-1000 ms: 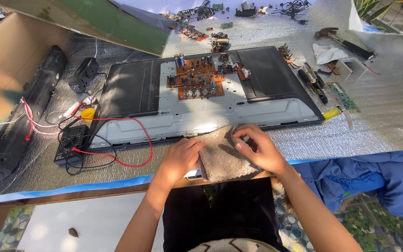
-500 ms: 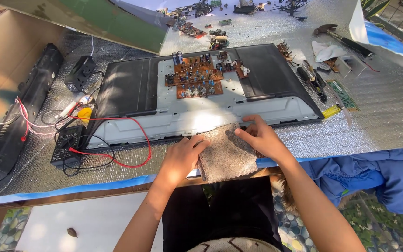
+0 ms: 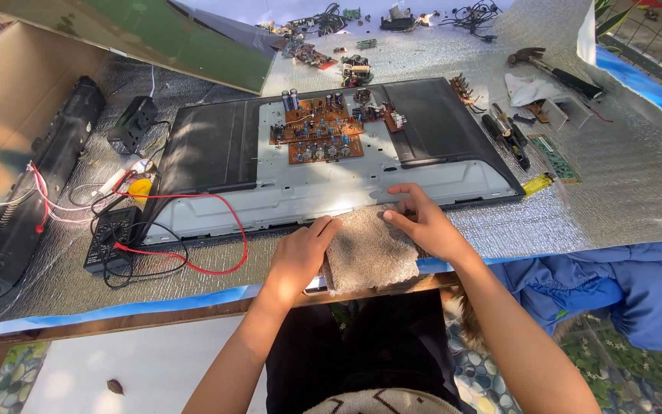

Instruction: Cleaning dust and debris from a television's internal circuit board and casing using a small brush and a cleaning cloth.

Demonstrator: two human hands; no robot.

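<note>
Leftmost, we have a long black speaker bar (image 3: 21, 199) lying beside a cardboard wall, with red and white wires (image 3: 47, 203) trailing from it. Next to it sits a black multimeter (image 3: 110, 239), its red lead (image 3: 220, 230) looping across the silvery foil mat (image 3: 637, 176) that covers our table. A small black power adapter (image 3: 133, 123) rests farther back.

Moving inward, the opened back of a flat screen panel (image 3: 216, 146) fills the middle of the mat, with a brown circuit board (image 3: 317, 130) mounted near its upper centre.

At the near edge of that panel lies a grey-brown cloth (image 3: 368, 249), folded into a rough rectangle and overhanging the table's front edge. Our left hand (image 3: 300, 257) rests against the cloth's left side, fingers loosely curled and pressing on it, not closed around anything. Our right hand (image 3: 423, 222) lies on the cloth's upper right corner, fingers spread flat and thumb tucked at the cloth's edge, pinning it down where it meets the panel's lower frame.

Further right, a yellow and black tool (image 3: 538, 184) lies just beside the panel's corner, a green circuit strip (image 3: 555, 157) sits behind it, and a hammer (image 3: 553, 69) rests near the far edge. Blue fabric (image 3: 622, 287) hangs below the table at the right.
</note>
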